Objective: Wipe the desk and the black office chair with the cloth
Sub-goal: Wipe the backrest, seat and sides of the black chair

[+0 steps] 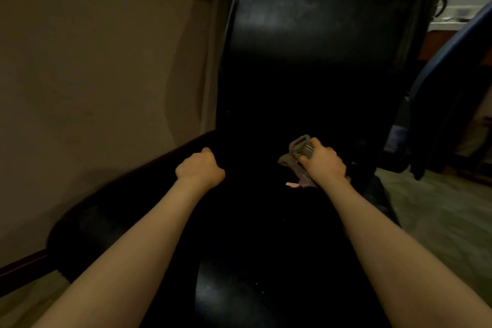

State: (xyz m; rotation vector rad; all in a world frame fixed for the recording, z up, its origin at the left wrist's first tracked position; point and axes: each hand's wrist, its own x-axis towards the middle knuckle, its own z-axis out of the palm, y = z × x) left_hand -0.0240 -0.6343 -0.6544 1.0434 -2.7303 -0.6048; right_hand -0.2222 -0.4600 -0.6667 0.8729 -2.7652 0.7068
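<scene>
The black office chair fills the middle of the head view, its tall backrest rising ahead and its dark seat below my arms. My right hand grips a crumpled grey-brown cloth and presses it onto the back of the seat, near where it meets the backrest. My left hand is curled over the chair's left armrest and holds its top edge. The desk is barely seen at the far right.
A beige wall with a dark baseboard stands close on the left. A dark blue garment or bag hangs at the right edge. A desk edge with small items shows far right. Greenish carpet lies to the right.
</scene>
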